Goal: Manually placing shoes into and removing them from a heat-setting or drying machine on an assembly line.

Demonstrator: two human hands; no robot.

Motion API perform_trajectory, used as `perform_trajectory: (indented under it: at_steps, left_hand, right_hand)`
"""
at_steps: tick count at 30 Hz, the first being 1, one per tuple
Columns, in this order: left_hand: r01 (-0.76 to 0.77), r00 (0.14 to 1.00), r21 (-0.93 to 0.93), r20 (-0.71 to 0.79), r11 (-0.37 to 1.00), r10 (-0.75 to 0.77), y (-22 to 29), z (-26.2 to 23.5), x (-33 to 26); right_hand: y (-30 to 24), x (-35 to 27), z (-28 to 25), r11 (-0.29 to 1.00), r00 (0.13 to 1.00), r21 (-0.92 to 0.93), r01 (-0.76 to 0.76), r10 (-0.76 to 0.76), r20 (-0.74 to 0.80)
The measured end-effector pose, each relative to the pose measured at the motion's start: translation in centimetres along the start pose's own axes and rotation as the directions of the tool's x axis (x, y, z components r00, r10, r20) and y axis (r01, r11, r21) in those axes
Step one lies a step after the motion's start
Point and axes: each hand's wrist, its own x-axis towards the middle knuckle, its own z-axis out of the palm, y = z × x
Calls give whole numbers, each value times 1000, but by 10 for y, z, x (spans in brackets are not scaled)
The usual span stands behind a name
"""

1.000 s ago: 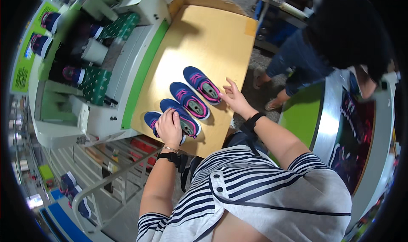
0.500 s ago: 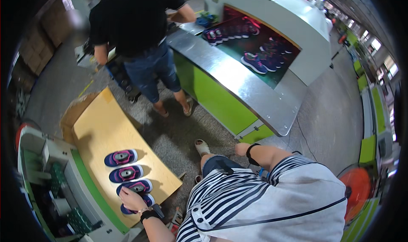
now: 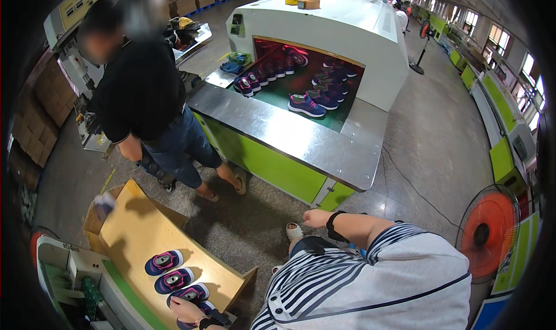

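Observation:
My left hand [image 3: 185,310] is at a navy sneaker [image 3: 191,293] with pink trim, its fingers closed on the shoe's near left side. This sneaker stands in a row on a tan board [image 3: 136,228]. Beyond it are two similar sneakers, the middle one [image 3: 174,279] and the far one [image 3: 164,262], with something grey inside their openings. Another shoe is partly hidden under my left wrist. My right hand [image 3: 316,217] hangs in front of my body with its fingers curled, and nothing shows in it.
A co-worker in a black shirt [image 3: 142,92] stands ahead on the left. Past a metal-topped green counter [image 3: 284,136], sneakers [image 3: 307,105] sit on a belt at a white machine's mouth. A blurred shoe-like thing [image 3: 105,206] is above the board's far end. An orange fan [image 3: 486,234] is at right.
My view has tilted up and shows more of the white machine. The co-worker's arm has lowered, and a blurred shoe-like thing has appeared over the board's far end. My left hand stays at the same sneaker.

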Motion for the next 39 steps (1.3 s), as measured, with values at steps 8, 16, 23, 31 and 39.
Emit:
perform_trajectory:
  at_steps: [8, 16, 23, 31, 39]
  left_hand:
    - [-3, 999, -35, -47, 999, 1, -13, 13, 6]
    - [-17, 999, -36, -39, 999, 15, -7, 11, 5]
    - [6, 997, -137, 80, 991, 5, -71, 32, 34]
    - [-104, 923, 134, -356, 985, 146, 103, -31, -52]
    - [-440, 617, -28, 717, 898, 324, 176, 90, -157]
  right_hand:
    - [57, 15, 5, 971, 979, -238, 29, 21, 205]
    - [68, 9, -16, 972, 999, -231, 34, -24, 45]
    - [49, 33, -29, 980, 984, -198, 6, 30, 178]
    - [101, 108, -120, 970, 864, 219, 109, 16, -503]
    - [170, 207, -261, 883, 580, 452, -126, 435, -689]
